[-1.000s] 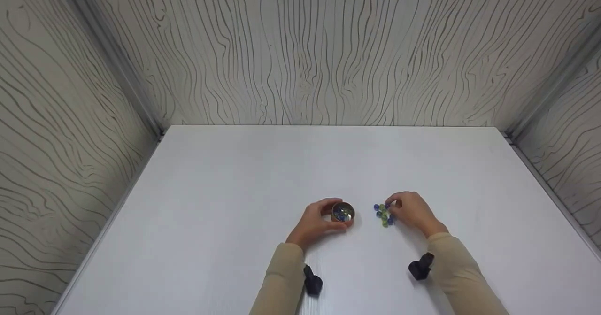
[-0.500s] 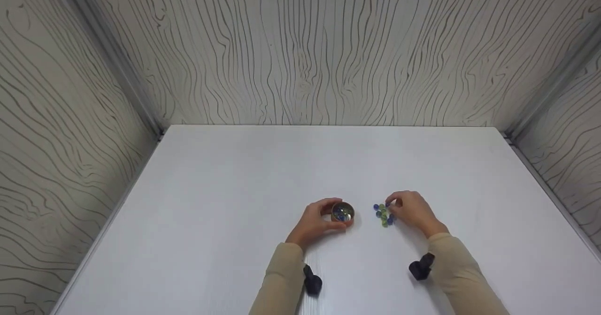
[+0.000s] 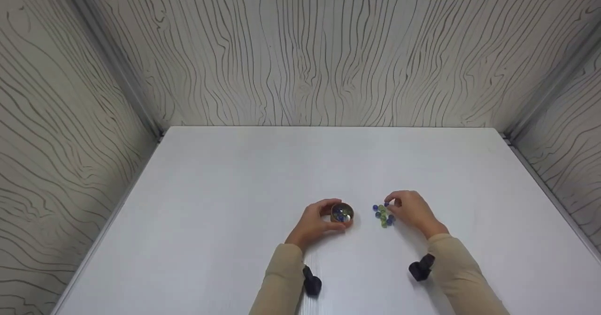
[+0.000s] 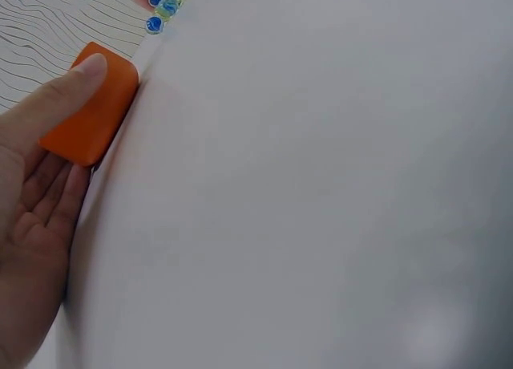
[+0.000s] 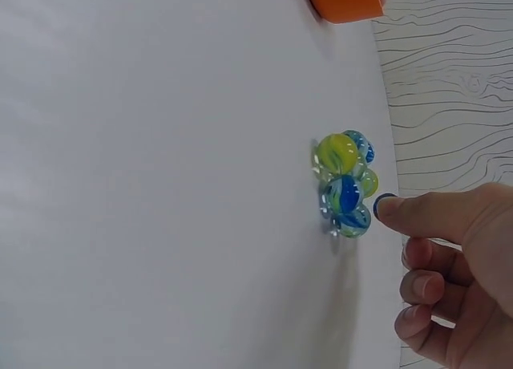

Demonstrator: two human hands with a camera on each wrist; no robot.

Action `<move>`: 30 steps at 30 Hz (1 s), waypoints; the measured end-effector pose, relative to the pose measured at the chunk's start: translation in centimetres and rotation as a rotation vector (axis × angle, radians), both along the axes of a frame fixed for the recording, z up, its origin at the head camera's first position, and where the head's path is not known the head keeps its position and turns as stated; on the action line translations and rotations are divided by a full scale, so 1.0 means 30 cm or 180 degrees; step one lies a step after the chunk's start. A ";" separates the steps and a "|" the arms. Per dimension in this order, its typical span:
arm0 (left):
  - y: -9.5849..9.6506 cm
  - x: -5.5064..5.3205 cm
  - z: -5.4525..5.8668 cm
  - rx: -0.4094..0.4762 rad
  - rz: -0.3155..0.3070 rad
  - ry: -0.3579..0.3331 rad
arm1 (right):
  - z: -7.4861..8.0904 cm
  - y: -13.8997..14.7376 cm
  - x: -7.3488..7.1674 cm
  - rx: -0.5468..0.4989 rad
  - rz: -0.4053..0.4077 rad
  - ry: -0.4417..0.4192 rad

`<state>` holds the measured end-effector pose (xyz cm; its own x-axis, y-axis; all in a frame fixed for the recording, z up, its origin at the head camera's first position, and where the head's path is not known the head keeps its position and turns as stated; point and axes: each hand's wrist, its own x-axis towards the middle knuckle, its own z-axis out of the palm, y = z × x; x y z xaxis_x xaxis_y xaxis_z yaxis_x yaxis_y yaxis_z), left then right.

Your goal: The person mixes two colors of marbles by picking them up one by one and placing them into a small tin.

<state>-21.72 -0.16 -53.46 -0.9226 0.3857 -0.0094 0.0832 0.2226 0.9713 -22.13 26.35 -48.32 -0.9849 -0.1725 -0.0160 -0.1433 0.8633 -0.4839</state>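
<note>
Your left hand is curled around the orange cup, with some marbles inside. Your right hand pinches a blue marble just beside the loose marbles on the tabletop. This looks like the pick-up step; next probably calls for lifting cleanly, without nudging its neighbours.

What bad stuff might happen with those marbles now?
The blue marble that the right hand pinches is small and round, so it might slip out and roll across the table.

The loose marbles are bunched close beside that hand, so a little bump might scatter them.

The left hand holds the orange cup, which has marbles inside; if it tipped, they could spill out.
</note>
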 end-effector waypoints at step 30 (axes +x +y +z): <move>0.002 0.002 0.003 -0.0053 -0.0033 0.0055 | 0.040 -0.040 0.017 0.0002 0.0114 0.0201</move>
<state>-21.67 -0.11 -53.38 -0.9186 0.3951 -0.0001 0.1022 0.2378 0.9659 -21.63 25.14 -47.12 -0.9771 -0.2075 0.0460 -0.2043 0.8574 -0.4723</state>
